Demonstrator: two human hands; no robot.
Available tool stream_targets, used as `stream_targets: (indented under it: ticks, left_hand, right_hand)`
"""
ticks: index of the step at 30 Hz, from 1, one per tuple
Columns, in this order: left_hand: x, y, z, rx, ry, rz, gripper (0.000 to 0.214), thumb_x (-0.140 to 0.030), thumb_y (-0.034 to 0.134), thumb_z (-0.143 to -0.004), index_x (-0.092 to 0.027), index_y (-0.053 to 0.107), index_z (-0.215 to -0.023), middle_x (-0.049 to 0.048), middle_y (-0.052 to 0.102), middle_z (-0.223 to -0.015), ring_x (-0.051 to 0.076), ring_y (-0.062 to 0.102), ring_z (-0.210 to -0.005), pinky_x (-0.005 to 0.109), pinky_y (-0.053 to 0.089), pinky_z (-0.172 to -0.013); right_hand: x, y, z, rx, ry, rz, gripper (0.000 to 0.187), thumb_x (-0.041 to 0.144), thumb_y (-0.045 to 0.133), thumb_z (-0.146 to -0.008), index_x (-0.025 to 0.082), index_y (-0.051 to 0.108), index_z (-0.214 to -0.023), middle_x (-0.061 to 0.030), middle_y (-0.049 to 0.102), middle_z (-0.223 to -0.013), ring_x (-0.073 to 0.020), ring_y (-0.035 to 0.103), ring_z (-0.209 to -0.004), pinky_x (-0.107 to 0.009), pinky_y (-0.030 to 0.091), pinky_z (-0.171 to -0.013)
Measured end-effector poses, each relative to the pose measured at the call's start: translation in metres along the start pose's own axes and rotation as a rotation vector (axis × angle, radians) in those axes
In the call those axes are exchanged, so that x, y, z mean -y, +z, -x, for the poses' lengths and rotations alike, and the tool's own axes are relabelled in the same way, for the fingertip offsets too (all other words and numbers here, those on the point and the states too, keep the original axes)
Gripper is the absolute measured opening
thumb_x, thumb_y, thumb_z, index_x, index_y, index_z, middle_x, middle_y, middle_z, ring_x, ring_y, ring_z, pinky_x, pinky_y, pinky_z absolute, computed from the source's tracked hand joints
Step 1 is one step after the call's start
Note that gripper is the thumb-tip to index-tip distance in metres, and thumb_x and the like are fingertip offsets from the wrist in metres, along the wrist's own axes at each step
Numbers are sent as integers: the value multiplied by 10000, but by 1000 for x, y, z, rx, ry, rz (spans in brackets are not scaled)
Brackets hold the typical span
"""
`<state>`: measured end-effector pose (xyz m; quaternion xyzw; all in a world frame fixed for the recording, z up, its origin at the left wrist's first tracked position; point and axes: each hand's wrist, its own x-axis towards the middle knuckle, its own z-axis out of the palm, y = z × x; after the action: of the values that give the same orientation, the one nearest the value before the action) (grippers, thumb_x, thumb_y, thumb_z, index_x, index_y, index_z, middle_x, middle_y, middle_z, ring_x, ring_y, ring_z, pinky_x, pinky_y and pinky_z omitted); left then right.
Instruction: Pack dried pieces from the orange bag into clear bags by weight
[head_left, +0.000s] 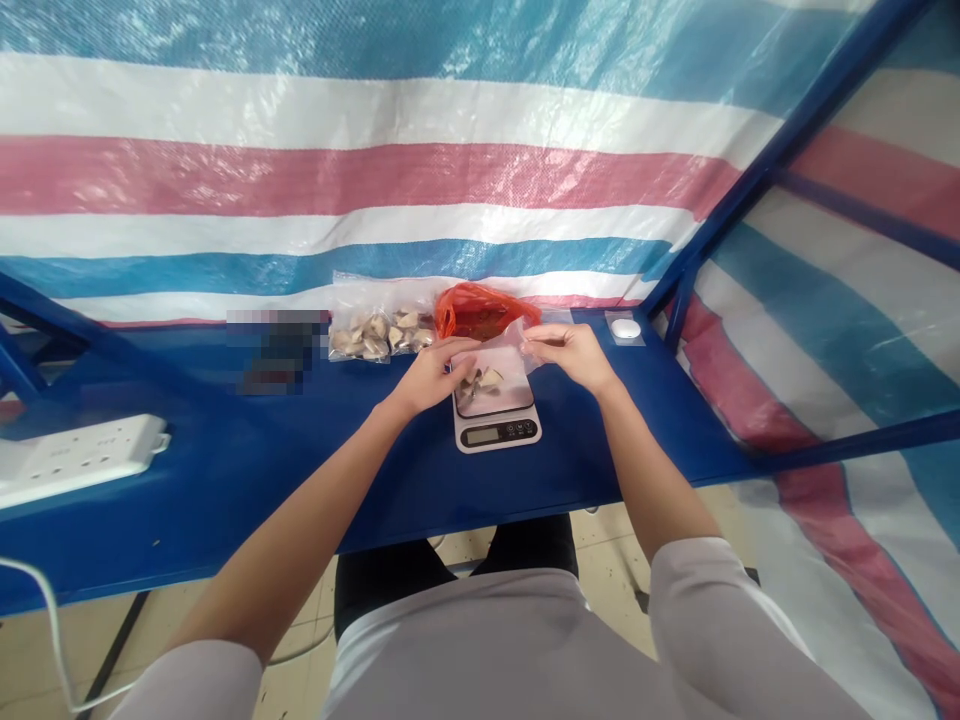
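A clear plastic bag [511, 376] with a few pale and brownish chunks in its lower part lies on a white kitchen scale [499, 436]. My left hand [435, 376] closes on the bag's upper left side, thumb and fingers near the chunks. The bag's upper right corner is pinched between the thumb and fingers of my right hand [574, 354], which pulls that side up off the scale. What the small digital display reads is too faint to make out.
Two clear bags of tan chunks [367, 338] lie behind my left hand. Beside them sits an orange-red plastic bag [480, 310]. A small packet with a white round item [625, 328] lies right; a white power strip [90, 455] lies left on the blue table [300, 480].
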<state>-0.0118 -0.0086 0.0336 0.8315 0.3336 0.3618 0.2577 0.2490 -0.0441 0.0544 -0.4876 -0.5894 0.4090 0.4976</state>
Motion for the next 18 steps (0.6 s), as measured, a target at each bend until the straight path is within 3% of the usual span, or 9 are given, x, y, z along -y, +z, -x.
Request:
stream_targets:
  ticks: [4, 8, 11, 14, 18]
  left_hand:
    - [-9, 2, -21, -56, -173, 217, 480, -518, 641, -877, -182, 716, -1211, 123, 719, -1259, 302, 647, -1196, 438, 473, -1079]
    - [-12, 8, -36, -96, -365, 536, 550, -562, 713, -815, -185, 716, -1215, 116, 724, -1235, 292, 649, -1174, 420, 488, -1039]
    - [-10, 8, -41, -108, -457, 731, 557, -552, 788, -741, -168, 746, -1142, 97, 755, -1080, 228, 686, -978, 348, 526, -906]
    - [-8, 6, -43, -113, -528, 818, 494, -513, 842, -690, -166, 778, -1036, 36, 723, -818, 134, 607, -703, 266, 487, -688]
    - [-8, 5, -41, -153, -580, 895, 425, -475, 883, -639, -158, 777, -901, 2, 648, -694, 102, 521, -608, 243, 422, -588]
  right_hand:
    - [18, 1, -12, 70, -74, 30, 358, 451, 862, -657, 210, 817, -918, -51, 796, -961, -259, 737, -931, -412, 596, -872]
    - [31, 3, -26, 174, -110, 58, 350, 462, 842, -687, 217, 821, -936, -49, 797, -1005, -271, 737, -968, -404, 601, -870]
    - [34, 4, -34, 225, -142, 91, 313, 455, 814, -728, 226, 825, -940, -44, 799, -1007, -270, 735, -987, -397, 590, -896]
    - [32, 4, -42, 236, -174, 114, 290, 462, 784, -764, 240, 825, -946, -35, 798, -1016, -262, 733, -995, -399, 576, -924]
    - [23, 3, -52, 221, -185, 106, 282, 458, 791, -760, 244, 821, -940, -39, 796, -1020, -250, 730, -991, -406, 565, -948]
